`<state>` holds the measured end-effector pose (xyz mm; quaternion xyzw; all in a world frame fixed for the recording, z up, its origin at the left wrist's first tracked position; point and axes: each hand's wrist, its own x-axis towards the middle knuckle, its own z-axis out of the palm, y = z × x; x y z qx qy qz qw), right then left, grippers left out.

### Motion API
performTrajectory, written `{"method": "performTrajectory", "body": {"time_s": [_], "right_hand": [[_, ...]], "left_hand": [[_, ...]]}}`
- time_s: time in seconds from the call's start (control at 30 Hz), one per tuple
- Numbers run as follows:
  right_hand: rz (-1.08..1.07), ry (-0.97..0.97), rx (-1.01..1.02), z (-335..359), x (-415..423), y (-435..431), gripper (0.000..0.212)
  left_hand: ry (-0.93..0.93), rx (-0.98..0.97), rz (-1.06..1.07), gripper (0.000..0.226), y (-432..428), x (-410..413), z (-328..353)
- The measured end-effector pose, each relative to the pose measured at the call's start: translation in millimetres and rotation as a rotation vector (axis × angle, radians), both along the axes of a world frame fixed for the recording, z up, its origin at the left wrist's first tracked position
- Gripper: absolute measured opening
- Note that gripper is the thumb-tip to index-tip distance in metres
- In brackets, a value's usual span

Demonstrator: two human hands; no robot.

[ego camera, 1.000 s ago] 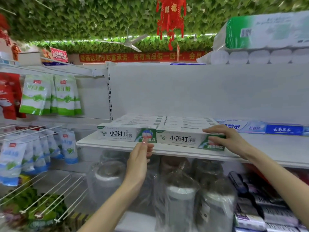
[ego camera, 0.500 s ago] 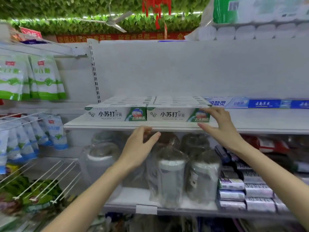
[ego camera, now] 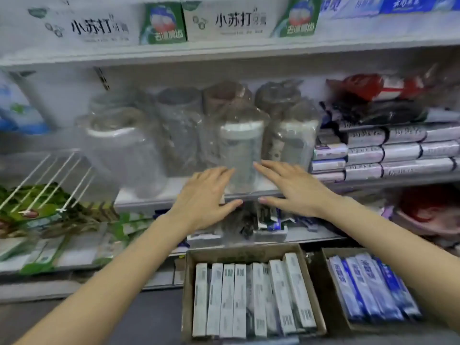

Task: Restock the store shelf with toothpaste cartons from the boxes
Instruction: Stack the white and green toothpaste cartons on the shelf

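Observation:
Two white-and-green toothpaste cartons [ego camera: 224, 21] stand side by side on the top shelf [ego camera: 224, 51] at the upper edge of the view. On the floor below sits a cardboard box [ego camera: 249, 252] packed with several white cartons [ego camera: 239, 300] on end. To its right, a second box [ego camera: 323, 282] holds blue-and-white cartons [ego camera: 368, 287]. My left hand [ego camera: 206, 195] and my right hand [ego camera: 291, 188] hover in front of the middle shelf, above the left box. Both have straight, spread fingers and hold nothing.
Plastic-wrapped jars [ego camera: 239, 143] fill the middle shelf behind my hands. Stacked grey packs [ego camera: 388, 150] lie to the right of them. White wire hooks [ego camera: 49, 180] with green packets stick out at the left. Blue toothpaste cartons [ego camera: 398, 5] line the top shelf's right end.
My view has dropped from the top shelf to the floor boxes. Both hands left the shelved cartons and came down, empty, to the middle shelf's height.

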<state>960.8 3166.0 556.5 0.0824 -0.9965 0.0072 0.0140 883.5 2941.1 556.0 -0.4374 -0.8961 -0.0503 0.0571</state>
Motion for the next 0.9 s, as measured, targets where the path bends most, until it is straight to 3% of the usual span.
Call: {"method": "performTrajectory", "body": {"time_s": [0.13, 0.27, 0.33, 0.5, 0.63, 0.9], "right_hand": [[-0.065, -0.216, -0.153, -89.7, 18.2, -15.7, 0.079], [-0.157, -0.427, -0.272, -190.2, 42.9, -31.2, 0.097], [-0.240, -0.518, -0.351, -237.1, 56.6, -41.2, 0.094], [-0.559, -0.663, -0.757, -350.7, 85.0, -69.7, 0.085], [-0.934, -0.570, -1.052, -422.3, 93.8, -88.5, 0.087], [-1.179, -0.424, -0.903, -493.7, 74.4, -85.4, 0.067]], "left_hand": [[-0.122, -0.149, -0.018, 0.081, -18.3, 14.0, -85.8], [-0.257, -0.213, 0.080, 0.086, -44.8, 29.3, -177.1], [-0.346, -0.249, 0.153, 0.092, -61.0, 37.9, -222.5], [-0.604, -0.259, 0.324, 0.084, -91.9, 65.1, -318.9], [-0.759, -0.158, 0.434, 0.076, -100.8, 78.6, -383.1], [-0.868, 0.020, 0.464, 0.072, -87.0, 72.8, -449.3]]}}
